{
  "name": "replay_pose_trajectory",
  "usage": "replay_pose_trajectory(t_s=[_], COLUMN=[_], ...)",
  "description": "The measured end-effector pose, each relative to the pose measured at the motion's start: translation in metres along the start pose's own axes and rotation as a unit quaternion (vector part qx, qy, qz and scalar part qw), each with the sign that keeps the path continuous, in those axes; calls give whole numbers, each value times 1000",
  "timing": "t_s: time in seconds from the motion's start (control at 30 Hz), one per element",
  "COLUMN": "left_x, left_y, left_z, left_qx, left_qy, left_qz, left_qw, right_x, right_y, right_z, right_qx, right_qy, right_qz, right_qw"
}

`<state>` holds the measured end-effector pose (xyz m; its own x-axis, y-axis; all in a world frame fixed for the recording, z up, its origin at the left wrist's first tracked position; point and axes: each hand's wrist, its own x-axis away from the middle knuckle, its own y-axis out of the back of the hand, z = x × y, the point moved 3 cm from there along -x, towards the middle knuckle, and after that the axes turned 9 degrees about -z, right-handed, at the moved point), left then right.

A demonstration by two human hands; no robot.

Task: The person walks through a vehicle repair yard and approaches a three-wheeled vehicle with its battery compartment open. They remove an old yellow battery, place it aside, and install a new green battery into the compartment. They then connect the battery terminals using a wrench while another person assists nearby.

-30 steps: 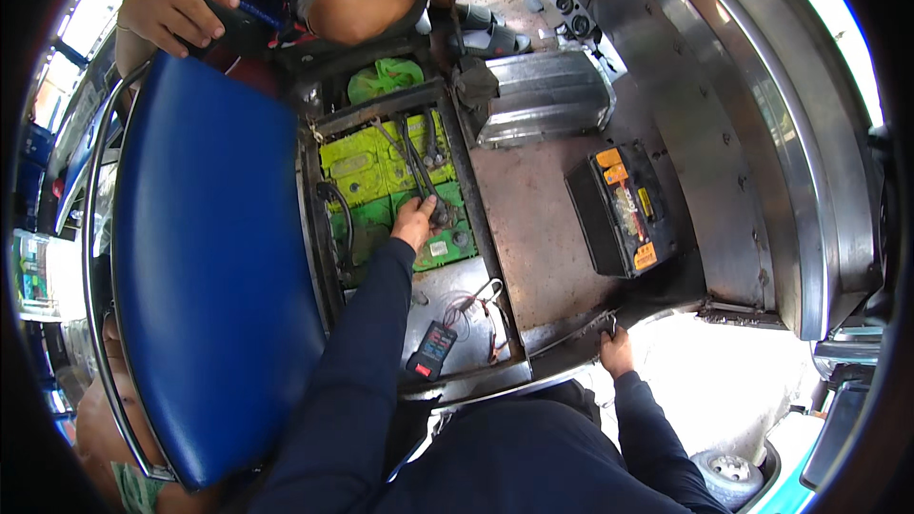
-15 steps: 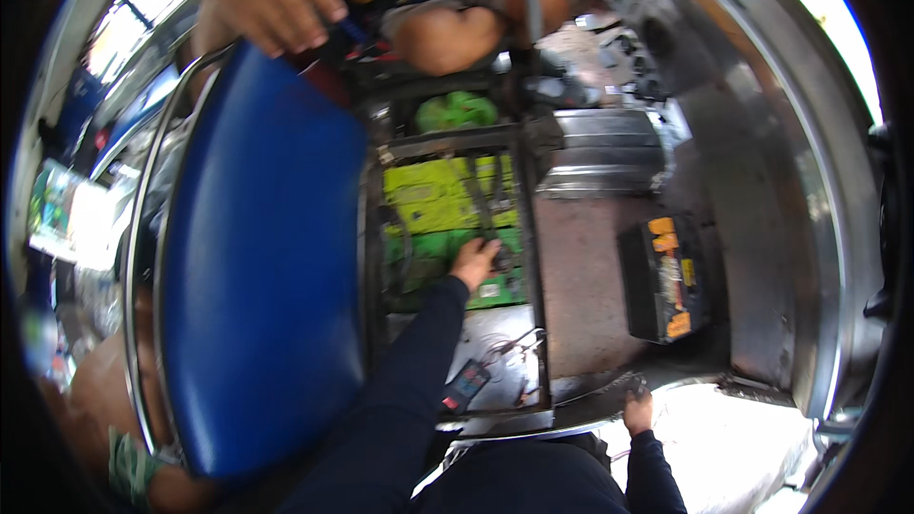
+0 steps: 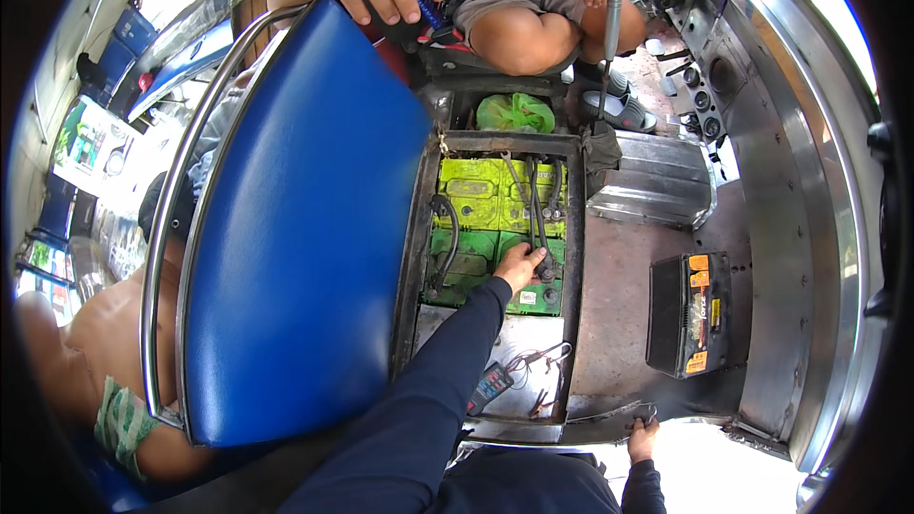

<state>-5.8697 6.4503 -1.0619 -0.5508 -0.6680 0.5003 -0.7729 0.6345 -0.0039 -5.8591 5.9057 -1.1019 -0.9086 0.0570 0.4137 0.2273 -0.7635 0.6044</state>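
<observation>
Several car batteries, yellow-green ones behind green ones, sit in a black metal frame. My left hand reaches over the front green battery, its fingers closed around a black battery cable clamp at a terminal. From there black cables run back over the yellow-green batteries. Down at the floor's front edge, my right hand is closed on something small and dark that I cannot make out. A small tester with a dark screen and its leads lie on the metal plate before the batteries.
A blue padded seat stands tilted up on the left. Opposite, a black battery with orange labels stands on the floor. Behind the frame sits another person, one hand over the seat, the other by a grey-handled lever.
The view has shifted, so the frame and batteries appear farther right. My left hand stays at the same clamp, and my right hand stays at the floor edge.
</observation>
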Motion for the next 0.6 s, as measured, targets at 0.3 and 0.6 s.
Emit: replay_pose_trajectory(t_s=[0.3, 0.6], left_x=[1, -5], left_y=[11, 5], left_z=[0, 6], left_qx=[24, -11], left_qy=[37, 25], left_qz=[18, 25], left_qw=[999, 999], right_x=[-10, 1], right_y=[-6, -5], right_z=[-12, -4], right_qx=[-3, -44], right_qy=[16, -9], right_qz=[16, 3], right_qw=[1000, 999])
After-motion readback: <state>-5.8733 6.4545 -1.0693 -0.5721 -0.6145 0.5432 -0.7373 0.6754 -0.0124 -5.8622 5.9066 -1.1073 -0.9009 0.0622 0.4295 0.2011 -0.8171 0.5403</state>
